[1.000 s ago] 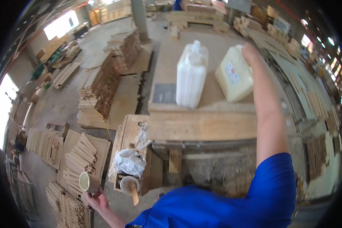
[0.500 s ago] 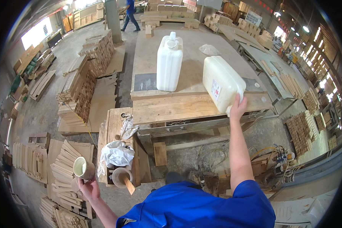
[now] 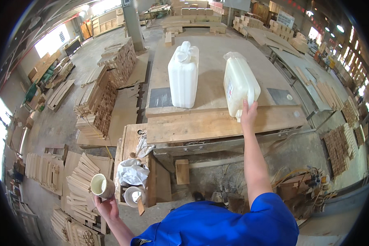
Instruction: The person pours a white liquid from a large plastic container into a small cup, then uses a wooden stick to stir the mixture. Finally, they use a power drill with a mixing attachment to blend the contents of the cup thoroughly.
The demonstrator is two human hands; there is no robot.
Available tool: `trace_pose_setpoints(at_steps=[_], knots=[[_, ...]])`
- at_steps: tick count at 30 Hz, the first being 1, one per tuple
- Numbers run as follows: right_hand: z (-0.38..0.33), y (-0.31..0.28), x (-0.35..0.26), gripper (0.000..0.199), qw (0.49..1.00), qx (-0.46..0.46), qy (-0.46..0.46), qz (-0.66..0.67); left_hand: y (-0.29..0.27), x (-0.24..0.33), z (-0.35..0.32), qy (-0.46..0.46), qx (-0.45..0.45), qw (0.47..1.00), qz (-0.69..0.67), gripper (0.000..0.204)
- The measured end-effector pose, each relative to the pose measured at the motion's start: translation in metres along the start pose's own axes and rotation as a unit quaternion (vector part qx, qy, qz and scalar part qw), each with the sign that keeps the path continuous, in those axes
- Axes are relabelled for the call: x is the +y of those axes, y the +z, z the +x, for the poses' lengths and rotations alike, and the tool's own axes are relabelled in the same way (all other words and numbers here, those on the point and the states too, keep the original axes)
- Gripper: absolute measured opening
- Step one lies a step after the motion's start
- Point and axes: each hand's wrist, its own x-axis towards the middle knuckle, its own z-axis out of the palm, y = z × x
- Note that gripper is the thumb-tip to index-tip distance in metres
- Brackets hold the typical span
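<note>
In the head view, your left hand (image 3: 107,209) is wrapped around a pale cream, round-walled cup (image 3: 104,187), held out to your left, well apart from the bench. Its mouth faces up and toward you; the inside is pale, and you cannot tell how much is in it.

Your right hand (image 3: 249,115) reaches forward and grips the neck end of a yellowish-white, boxy plastic jug (image 3: 242,82), apparently by the handle, though part of the grip is hidden. The jug is at the near edge of a broad wooden workbench (image 3: 201,128), laid over with its neck pointing toward you; whether its full weight rests on the wood you cannot tell. To its left, apart from it, a taller-looking white ribbed plastic jug (image 3: 183,82) stands upright.

Near your left arm, a pale round tub (image 3: 129,197) with a flat wooden stick (image 3: 141,207) in it sits beside a crumpled white cloth (image 3: 132,173).

The step in hand looks like managing the tipped jug one-handed while the cup is held aside. The next move seems to call for a firm right grip, control of the neck, and a level cup.
</note>
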Motion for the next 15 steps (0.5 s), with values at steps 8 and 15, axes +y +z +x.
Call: trace_pose_setpoints(at_steps=[8, 15], knots=[[0.037, 0.015, -0.068, 0.023, 0.955, 0.044, -0.266, 0.124, 0.004, -0.021, -0.02, 0.027, 0.046, 0.997, -0.052, 0.029], [0.153, 0.154, -0.151, 0.028, 0.927, -0.294, 0.085, 0.216, 0.026, -0.039, -0.047, 0.072, 0.045, 0.996, -0.039, 0.028]])
